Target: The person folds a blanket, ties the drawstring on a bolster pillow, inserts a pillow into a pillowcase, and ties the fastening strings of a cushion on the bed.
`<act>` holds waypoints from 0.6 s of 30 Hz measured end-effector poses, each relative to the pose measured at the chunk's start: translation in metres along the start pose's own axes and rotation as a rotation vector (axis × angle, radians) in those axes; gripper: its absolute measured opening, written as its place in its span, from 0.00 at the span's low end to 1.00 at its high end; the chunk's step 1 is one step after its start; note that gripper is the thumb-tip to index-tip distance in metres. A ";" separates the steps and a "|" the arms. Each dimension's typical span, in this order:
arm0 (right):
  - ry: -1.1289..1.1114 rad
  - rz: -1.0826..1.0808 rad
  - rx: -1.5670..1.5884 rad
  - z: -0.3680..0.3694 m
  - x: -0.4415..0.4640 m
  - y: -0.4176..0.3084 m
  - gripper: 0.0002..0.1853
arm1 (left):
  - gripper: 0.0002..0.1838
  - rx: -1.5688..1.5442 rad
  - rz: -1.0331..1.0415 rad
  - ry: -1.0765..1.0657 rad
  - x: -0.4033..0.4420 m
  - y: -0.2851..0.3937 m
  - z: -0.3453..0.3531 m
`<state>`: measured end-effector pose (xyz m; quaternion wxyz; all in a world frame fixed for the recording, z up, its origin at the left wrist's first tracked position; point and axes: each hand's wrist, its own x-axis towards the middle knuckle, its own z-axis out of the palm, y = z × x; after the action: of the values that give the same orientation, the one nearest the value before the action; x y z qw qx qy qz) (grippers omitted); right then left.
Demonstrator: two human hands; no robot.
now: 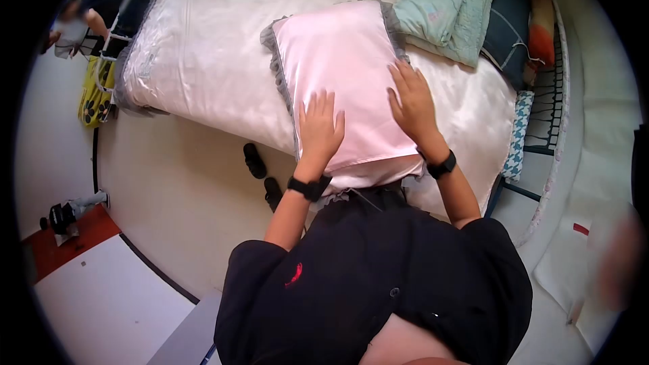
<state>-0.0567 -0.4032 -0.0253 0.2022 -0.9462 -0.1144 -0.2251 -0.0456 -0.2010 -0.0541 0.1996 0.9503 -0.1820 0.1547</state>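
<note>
Pink satin pillow [348, 74], long axis away from the torso [365, 257], beneath left hand [320, 128] and right hand [412, 100], grip flat, unclosed

A pink, grey-frilled pillow [345, 61] lies at twelve o'clock, on a pale bed [216, 54]. The left hand [321, 127] rests flat at the pillow's seven o'clock, the right hand [412, 103] along its three o'clock edge. Folded mint bedding [436, 7] sits at one o'clock, black slippers [254, 161] at nine, another person [108, 10] at ten.
</note>
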 end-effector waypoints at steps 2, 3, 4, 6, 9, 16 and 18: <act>0.175 -0.217 0.002 0.027 0.016 -0.026 0.24 | 0.25 -0.022 -0.005 0.057 0.019 0.000 0.018; 0.165 -0.208 -0.001 0.031 0.014 -0.024 0.25 | 0.26 -0.026 -0.039 0.103 0.014 0.002 0.023; 0.015 -0.153 -0.023 0.066 -0.020 -0.003 0.24 | 0.26 -0.038 -0.069 0.152 0.010 0.000 0.034; -0.284 0.039 -0.063 0.128 -0.111 0.046 0.23 | 0.26 -0.008 -0.162 -0.038 -0.056 -0.032 0.102; -0.513 0.372 -0.149 0.101 -0.227 0.090 0.25 | 0.25 0.242 -0.122 -0.457 -0.232 -0.088 0.133; -0.585 0.414 -0.220 0.043 -0.233 0.137 0.31 | 0.36 0.131 -0.926 -0.523 -0.323 -0.171 0.054; -0.368 0.329 -0.164 0.055 -0.164 0.130 0.31 | 0.35 0.177 -0.845 -0.398 -0.200 -0.156 0.044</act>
<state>-0.1385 -0.5152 -0.1907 0.1345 -0.9904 0.0248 -0.0220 -0.1498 -0.0296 -0.2164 0.1246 0.9656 0.1996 -0.1104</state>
